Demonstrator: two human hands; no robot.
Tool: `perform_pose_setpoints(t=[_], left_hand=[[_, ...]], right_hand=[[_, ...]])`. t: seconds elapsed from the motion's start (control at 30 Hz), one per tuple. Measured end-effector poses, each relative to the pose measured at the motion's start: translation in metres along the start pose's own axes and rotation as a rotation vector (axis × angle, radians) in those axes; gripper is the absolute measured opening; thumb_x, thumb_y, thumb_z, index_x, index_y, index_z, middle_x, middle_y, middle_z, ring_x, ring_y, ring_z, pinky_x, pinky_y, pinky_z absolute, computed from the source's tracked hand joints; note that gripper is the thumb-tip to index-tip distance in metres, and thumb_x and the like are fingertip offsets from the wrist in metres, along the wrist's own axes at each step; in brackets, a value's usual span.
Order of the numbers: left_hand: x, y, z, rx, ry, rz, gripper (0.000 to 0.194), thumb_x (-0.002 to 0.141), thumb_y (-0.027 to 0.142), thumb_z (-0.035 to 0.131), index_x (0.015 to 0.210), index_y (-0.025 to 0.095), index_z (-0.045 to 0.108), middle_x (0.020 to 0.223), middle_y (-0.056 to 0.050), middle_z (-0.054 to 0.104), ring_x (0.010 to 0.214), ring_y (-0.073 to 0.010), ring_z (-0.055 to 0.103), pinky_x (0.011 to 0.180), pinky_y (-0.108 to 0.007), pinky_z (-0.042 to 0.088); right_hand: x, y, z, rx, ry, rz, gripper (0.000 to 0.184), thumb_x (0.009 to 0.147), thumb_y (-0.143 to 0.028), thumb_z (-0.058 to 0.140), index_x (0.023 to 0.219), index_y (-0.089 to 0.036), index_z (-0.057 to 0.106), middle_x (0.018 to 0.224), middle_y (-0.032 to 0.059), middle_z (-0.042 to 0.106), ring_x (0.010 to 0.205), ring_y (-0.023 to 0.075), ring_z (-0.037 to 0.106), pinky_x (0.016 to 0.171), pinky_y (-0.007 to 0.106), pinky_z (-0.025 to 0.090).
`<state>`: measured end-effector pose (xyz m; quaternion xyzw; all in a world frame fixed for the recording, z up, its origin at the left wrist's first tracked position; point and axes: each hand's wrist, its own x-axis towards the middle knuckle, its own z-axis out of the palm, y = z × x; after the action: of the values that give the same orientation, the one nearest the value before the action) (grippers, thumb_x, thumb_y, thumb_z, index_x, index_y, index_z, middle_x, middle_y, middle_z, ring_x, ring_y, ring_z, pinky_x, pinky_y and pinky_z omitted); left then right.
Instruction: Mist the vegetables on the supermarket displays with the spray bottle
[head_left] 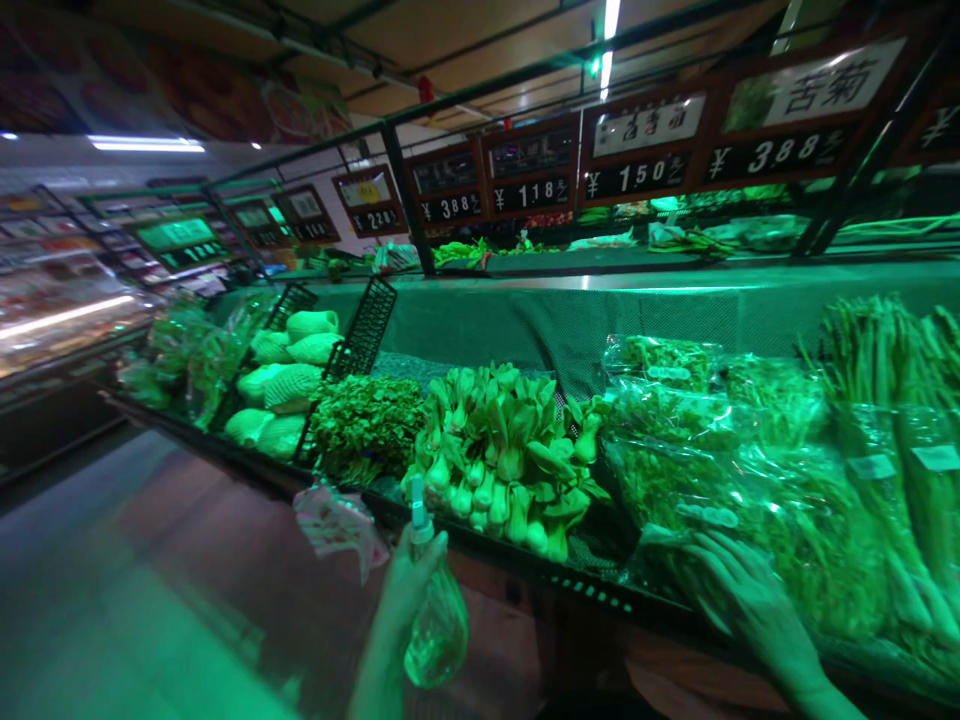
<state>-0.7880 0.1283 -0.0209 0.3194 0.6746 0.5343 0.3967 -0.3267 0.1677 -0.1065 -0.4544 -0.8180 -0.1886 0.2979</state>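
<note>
A clear spray bottle [437, 640] with a pale nozzle is upright in my left hand [411, 575], whose fingers wrap round its neck. Liquid shows inside the bottle, just in front of the shelf edge. My right hand [739, 590] lies with fingers stretched out, palm down, against the lower edge of the plastic-bagged leafy greens [675, 460]. What is under its palm is hidden. Between the two hands sits a heap of bok choy [510, 440], white stem ends toward me. Green light tints everything.
Left of the bok choy are loose leafy greens [367, 420], net-wrapped vegetables [289, 375] and black crate dividers [367, 320]. A plastic bag [341, 525] hangs at the shelf's front edge. Long-stemmed bundles [874, 355] lie at right. Price signs [637, 145] stand above on a rail.
</note>
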Motion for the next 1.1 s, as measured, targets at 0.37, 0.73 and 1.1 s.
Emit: perform_pose_setpoints(t=[0.37, 0.73, 1.1], left_hand=[[-0.050, 0.044, 0.141, -0.030, -0.880, 0.004, 0.054, 0.072, 0.039, 0.076, 0.118, 0.017, 0.058, 0.094, -0.003, 0.059, 0.084, -0.0154, 0.053, 0.078, -0.026, 0.043], [0.017, 0.062, 0.090, -0.043, -0.404, 0.019, 0.068, 0.063, 0.058, 0.079, 0.112, 0.015, 0.057, 0.088, -0.002, 0.061, 0.081, -0.0152, 0.056, 0.079, -0.028, 0.045], [0.020, 0.087, 0.112, -0.022, -0.498, 0.078, 0.060, 0.063, 0.054, 0.081, 0.104, 0.017, 0.059, 0.087, 0.000, 0.057, 0.082, -0.0145, 0.054, 0.079, -0.027, 0.043]], right_hand=[[0.006, -0.004, -0.008, -0.006, -0.036, -0.003, 0.024, 0.090, -0.026, 0.053, 0.110, -0.019, 0.064, 0.113, 0.0107, 0.069, 0.110, 0.0267, 0.059, 0.096, 0.042, 0.042], [0.010, -0.006, -0.009, -0.024, 0.000, -0.034, 0.021, 0.091, -0.022, 0.053, 0.108, -0.016, 0.064, 0.110, 0.0131, 0.069, 0.107, 0.0288, 0.059, 0.095, 0.044, 0.041], [0.014, -0.008, -0.012, -0.035, -0.002, -0.044, 0.020, 0.091, -0.022, 0.053, 0.107, -0.016, 0.063, 0.109, 0.0120, 0.069, 0.105, 0.0274, 0.059, 0.095, 0.043, 0.040]])
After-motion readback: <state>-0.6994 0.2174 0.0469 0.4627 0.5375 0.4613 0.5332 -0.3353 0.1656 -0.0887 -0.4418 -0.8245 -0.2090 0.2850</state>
